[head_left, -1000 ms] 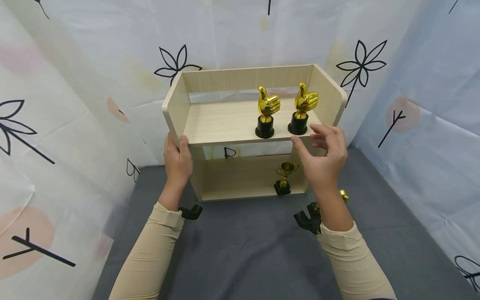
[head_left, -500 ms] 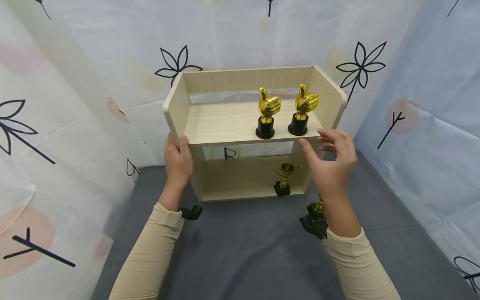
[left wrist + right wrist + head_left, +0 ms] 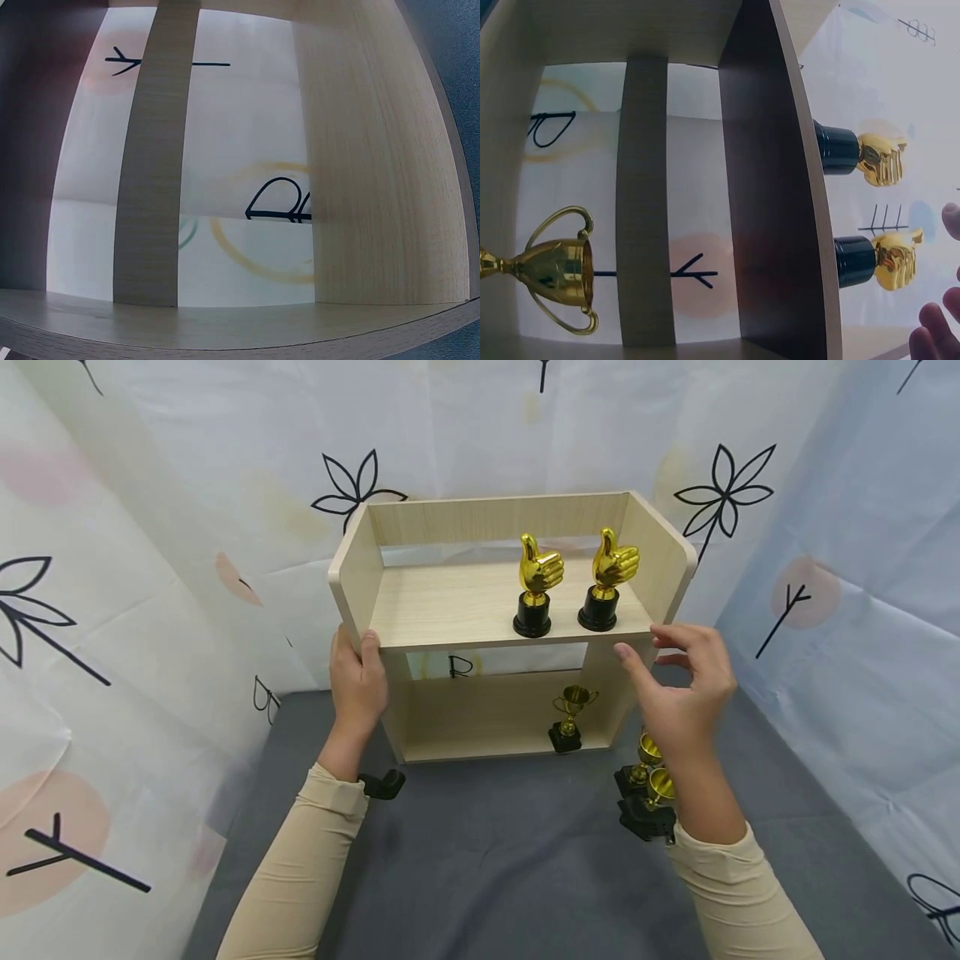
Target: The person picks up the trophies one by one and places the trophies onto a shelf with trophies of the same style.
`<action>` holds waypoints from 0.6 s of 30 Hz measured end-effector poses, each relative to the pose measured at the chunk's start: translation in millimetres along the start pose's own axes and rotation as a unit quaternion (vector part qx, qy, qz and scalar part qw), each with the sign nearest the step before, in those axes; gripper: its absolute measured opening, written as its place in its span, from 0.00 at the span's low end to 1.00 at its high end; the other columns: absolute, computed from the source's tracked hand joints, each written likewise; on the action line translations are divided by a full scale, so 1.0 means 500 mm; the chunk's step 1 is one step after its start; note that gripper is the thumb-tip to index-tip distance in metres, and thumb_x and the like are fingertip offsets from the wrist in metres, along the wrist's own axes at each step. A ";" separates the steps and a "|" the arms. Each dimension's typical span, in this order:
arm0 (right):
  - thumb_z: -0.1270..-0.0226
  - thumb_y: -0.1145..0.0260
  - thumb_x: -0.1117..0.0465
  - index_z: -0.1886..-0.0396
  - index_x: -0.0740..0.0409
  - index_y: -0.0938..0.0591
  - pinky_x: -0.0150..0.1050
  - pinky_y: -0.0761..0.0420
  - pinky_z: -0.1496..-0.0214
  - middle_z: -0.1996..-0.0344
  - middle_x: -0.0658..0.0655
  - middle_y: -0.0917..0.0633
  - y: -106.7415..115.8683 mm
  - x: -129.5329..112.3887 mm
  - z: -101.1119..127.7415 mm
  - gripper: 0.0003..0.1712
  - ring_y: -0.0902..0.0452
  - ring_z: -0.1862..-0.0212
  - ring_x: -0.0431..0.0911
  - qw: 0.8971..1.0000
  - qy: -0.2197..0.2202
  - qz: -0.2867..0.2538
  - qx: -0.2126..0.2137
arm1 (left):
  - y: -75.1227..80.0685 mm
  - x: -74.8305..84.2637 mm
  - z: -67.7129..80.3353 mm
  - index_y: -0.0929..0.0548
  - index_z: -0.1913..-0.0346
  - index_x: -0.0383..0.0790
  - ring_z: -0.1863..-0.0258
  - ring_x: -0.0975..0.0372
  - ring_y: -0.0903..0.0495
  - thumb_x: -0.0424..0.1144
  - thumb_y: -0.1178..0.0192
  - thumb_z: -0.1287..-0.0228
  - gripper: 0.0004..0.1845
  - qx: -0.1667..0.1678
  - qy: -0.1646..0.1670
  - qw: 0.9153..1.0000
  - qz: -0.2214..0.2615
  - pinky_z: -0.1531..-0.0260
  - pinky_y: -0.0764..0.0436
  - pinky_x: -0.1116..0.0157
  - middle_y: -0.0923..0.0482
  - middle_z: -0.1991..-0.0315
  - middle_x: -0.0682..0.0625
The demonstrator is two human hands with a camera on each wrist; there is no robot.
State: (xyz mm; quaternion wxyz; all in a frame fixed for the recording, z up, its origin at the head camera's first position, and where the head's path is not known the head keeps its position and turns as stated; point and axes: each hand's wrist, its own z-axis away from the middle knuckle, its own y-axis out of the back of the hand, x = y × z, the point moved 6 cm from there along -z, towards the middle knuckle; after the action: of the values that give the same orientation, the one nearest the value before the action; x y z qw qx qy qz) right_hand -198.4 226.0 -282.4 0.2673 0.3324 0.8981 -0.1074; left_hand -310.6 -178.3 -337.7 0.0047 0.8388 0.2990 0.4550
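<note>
My left hand (image 3: 357, 683) grips the left side panel of a small two-tier wooden shelf (image 3: 442, 602), its thumb on the front edge. My right hand (image 3: 686, 689) hangs near the shelf's right front corner, thumb and fingers apart, holding nothing. On the upper tier, toward the right, stand two gold thumbs-up trophies on black bases, the left one (image 3: 536, 581) and the right one (image 3: 606, 578). A gold trophy cup (image 3: 573, 710) stands at the right of the lower tier. The right wrist view shows this cup sideways and my right fingertips (image 3: 934, 334) at its edge.
Two more gold trophy cups, a rear one (image 3: 649, 750) and a front one (image 3: 662, 787), stand on the grey tablecloth (image 3: 480, 852) beside my right wrist, partly hidden. Printed white cloth (image 3: 487, 435) hangs behind the shelf and at both sides.
My right hand has moved away from the right thumbs-up trophy, rightward and slightly down, uncovering the two cups by the wrist. My left hand keeps its grip; the trophies stay in place.
</note>
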 end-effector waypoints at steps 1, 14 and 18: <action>0.52 0.15 0.71 0.55 0.70 0.10 0.28 0.20 0.52 0.56 0.40 0.16 0.002 0.001 0.000 0.22 0.18 0.53 0.36 1.000 0.000 0.002 -0.003 | 0.000 0.000 -0.001 0.24 0.39 0.32 0.51 0.43 0.26 0.52 0.56 0.21 0.27 0.001 0.000 1.000 0.000 0.47 0.28 0.42 0.25 0.48 0.33; 0.50 0.16 0.73 0.54 0.69 0.11 0.23 0.21 0.50 0.56 0.32 0.19 0.037 0.015 -0.002 0.21 0.19 0.52 0.31 0.999 -0.015 0.035 -0.026 | 0.001 0.000 -0.001 0.24 0.37 0.32 0.50 0.42 0.26 0.52 0.56 0.21 0.27 -0.001 -0.002 1.000 -0.003 0.47 0.28 0.42 0.25 0.47 0.33; 0.50 0.17 0.73 0.54 0.71 0.11 0.23 0.21 0.51 0.57 0.32 0.19 0.052 0.024 -0.009 0.21 0.18 0.52 0.31 0.999 -0.013 0.037 -0.027 | 0.001 0.000 0.000 0.24 0.37 0.33 0.50 0.42 0.26 0.52 0.56 0.21 0.28 -0.001 -0.003 1.000 -0.002 0.47 0.28 0.42 0.25 0.46 0.33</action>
State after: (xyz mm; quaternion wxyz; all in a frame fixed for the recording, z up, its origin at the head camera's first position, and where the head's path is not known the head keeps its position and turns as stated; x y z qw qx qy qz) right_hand -191.1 253.7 -285.9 0.2916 0.3567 0.8841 -0.0777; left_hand -310.2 -178.8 -337.6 0.0073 0.8394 0.3001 0.4531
